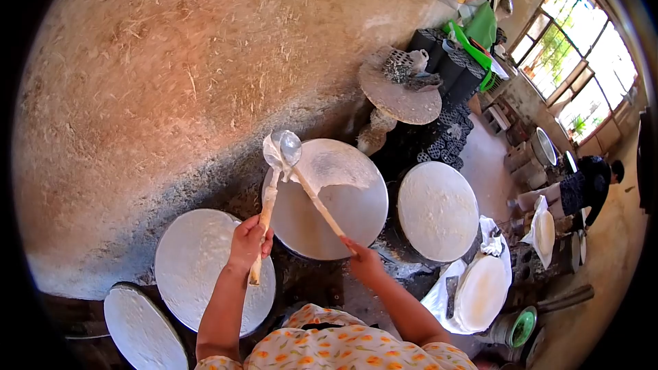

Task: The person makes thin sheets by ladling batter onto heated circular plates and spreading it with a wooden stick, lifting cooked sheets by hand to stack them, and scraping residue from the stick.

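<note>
My left hand (250, 241) is closed around the thick wooden handle of a batter-coated ladle (270, 195), held upright. My right hand (364, 264) grips the long wooden handle of a metal ladle (319, 204), which slants up to the left. The two ladle heads meet near the wall, above the rim of a round griddle (322, 226). A pale layer of batter (329, 164) covers the far part of that griddle; its near part is darker and bare. Whether the ladles hold batter inside is hard to see.
Pale-coated round griddles stand to the left (199, 253) and right (439, 212). Thin round flatbreads (483, 294) lie on white cloth at lower right. Black coal briquettes (449, 72) are stacked behind, beside a round stone slab (397, 92). Another person (582, 188) bends at far right.
</note>
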`<state>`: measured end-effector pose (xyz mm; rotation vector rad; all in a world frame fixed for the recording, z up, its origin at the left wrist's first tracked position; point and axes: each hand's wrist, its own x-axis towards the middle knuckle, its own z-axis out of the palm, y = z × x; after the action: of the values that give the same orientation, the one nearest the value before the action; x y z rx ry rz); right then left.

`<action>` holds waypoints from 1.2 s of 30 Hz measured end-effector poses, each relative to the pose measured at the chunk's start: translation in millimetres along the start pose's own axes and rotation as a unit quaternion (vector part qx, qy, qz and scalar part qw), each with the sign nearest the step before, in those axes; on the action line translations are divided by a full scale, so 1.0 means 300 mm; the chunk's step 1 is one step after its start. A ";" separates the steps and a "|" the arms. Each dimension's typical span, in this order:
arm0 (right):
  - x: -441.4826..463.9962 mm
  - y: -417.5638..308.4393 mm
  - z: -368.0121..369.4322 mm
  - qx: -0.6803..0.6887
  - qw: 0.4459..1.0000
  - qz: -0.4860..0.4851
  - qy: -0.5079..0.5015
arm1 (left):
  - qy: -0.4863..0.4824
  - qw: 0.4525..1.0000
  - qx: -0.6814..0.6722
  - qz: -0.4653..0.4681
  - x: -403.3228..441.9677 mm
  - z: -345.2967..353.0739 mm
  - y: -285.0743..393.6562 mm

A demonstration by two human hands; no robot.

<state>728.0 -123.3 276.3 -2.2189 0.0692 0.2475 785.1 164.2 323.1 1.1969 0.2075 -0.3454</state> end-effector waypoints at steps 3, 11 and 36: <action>0.012 0.080 -0.067 0.022 0.994 0.100 0.031 | 0.009 1.000 -0.001 -0.001 -0.009 0.000 0.012; 0.082 0.125 0.028 0.001 0.993 -0.096 0.074 | -0.087 0.969 -0.232 0.004 -0.083 0.021 0.087; 0.267 0.101 -0.171 0.046 0.998 -0.010 -0.040 | 0.044 0.998 0.029 0.046 -0.209 0.200 0.037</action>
<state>810.0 -179.3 267.2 -2.1149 0.0139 0.3162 729.4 121.3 375.1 1.2758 0.2189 -0.2203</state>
